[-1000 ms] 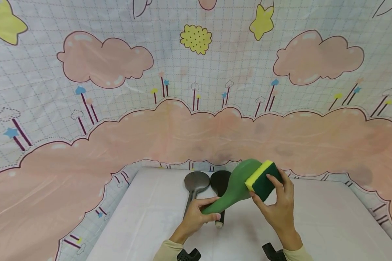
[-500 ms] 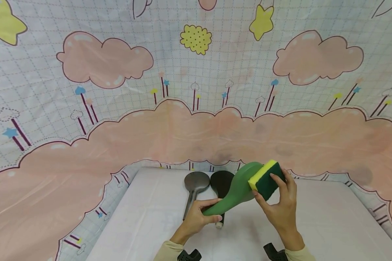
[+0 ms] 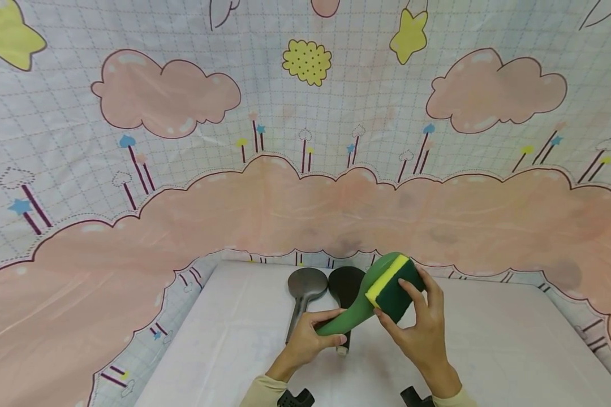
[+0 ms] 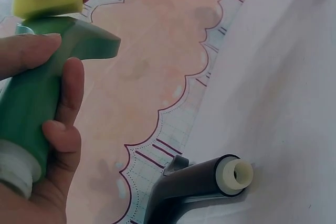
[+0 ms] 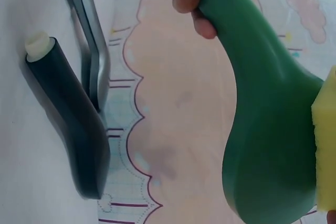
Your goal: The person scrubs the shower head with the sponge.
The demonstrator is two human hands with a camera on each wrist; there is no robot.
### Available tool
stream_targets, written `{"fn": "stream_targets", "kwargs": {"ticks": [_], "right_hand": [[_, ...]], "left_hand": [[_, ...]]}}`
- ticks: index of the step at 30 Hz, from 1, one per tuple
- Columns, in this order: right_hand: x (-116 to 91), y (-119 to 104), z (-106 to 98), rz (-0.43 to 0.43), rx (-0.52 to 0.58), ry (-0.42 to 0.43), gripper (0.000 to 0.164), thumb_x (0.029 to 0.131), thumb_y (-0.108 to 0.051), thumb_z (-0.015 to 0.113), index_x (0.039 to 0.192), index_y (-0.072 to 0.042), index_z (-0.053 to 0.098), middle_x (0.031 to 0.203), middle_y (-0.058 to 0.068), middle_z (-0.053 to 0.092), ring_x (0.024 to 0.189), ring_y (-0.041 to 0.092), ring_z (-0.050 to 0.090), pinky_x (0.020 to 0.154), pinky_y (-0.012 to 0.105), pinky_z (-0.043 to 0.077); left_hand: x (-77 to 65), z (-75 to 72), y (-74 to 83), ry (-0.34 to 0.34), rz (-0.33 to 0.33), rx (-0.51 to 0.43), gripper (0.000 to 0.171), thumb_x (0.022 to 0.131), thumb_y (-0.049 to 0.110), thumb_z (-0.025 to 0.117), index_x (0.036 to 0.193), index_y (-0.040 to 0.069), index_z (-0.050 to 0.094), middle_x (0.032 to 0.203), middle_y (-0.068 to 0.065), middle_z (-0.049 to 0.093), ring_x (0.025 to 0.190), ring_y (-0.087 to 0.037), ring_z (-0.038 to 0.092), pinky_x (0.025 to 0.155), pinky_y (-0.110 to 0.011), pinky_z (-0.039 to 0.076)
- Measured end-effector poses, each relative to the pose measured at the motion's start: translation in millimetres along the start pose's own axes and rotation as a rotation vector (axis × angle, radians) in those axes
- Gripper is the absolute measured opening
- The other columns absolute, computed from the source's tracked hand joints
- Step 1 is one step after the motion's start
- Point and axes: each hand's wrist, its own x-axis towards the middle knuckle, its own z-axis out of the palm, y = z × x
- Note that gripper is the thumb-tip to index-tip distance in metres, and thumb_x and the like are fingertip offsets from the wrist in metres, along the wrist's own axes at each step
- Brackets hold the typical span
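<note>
My left hand (image 3: 308,342) grips a green shower head (image 3: 353,316) by its handle, holding it tilted with the head up to the right. A pale connector (image 4: 18,169) shows at the handle's lower end in the left wrist view. In my right hand (image 3: 420,333), fingers and thumb pinch a sponge (image 3: 398,288) by its edges. Its yellow side lies against the shower head, and the dark green scouring side faces outward. The sponge covers part of the head in the head view; the right wrist view shows its yellow foam (image 5: 326,150) along the head's edge.
Behind the hands, a grey shower head (image 3: 306,284) and a black shower head (image 3: 343,285) lie side by side on the white table (image 3: 224,339). The black one's handle extends behind the green one. A patterned cloth (image 3: 285,209) with clouds hangs beyond the table.
The right hand and sponge shifted slightly right, then back left and down across the shower head. The left hand keeps its grip in nearly the same place; the green head dipped slightly at first.
</note>
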Motion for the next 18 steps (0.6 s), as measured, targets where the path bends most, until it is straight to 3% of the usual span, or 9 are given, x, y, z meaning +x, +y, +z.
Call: {"fn": "stream_targets", "kwargs": {"ticks": [11, 18], "right_hand": [[-0.5, 0.2, 0.0, 0.036, -0.031, 0.008, 0.074, 0.085, -0.065, 0.061, 0.127, -0.003, 0.060, 0.146, 0.027, 0.041, 0.129, 0.035, 0.041, 0.109, 0.008, 0.024], [2.5, 6.5, -4.3, 0.121, -0.035, 0.079, 0.078, 0.084, -0.066, 0.062, 0.127, -0.001, 0.059, 0.146, 0.027, 0.041, 0.130, 0.039, 0.041, 0.105, 0.005, 0.026]], "left_hand": [[-0.6, 0.5, 3.4, 0.011, -0.047, 0.036, 0.049, 0.081, 0.008, 0.078, 0.128, 0.004, 0.065, 0.124, -0.021, 0.066, 0.092, -0.005, 0.059, 0.080, -0.020, 0.048], [-0.8, 1.7, 3.2, -0.011, -0.019, 0.057, 0.048, 0.080, 0.007, 0.079, 0.126, 0.005, 0.066, 0.127, -0.018, 0.066, 0.094, -0.004, 0.059, 0.082, -0.020, 0.048]]}}
